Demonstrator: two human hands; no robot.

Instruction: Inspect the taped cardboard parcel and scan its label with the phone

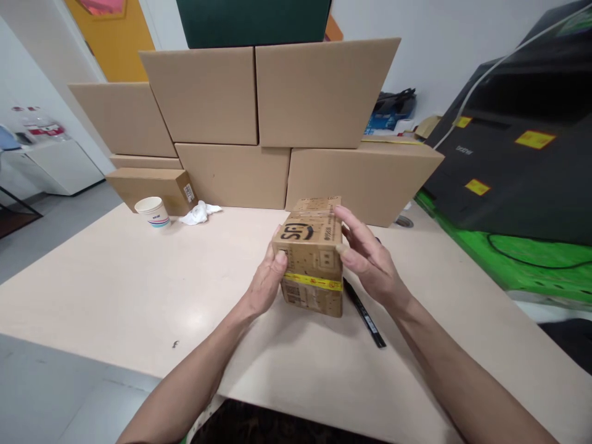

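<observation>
A small brown cardboard box (309, 262) with "SF" lettering on top and a strip of yellow tape across its near side stands between my hands at the middle of the table (139, 290). My left hand (268, 280) grips its left side, with the thumb on the near left edge. On the right side, my right hand (370, 262) touches the box with its fingertips and thumb. A black pen (365, 314) lies on the table just right of the box, beneath my right hand.
Large cardboard boxes (231, 176) are stacked along the table's back edge. A paper cup (153, 213) and crumpled white tissue (200, 213) stand at the back left, by a flat brown box (152, 188). A black machine (513, 148) is at the right.
</observation>
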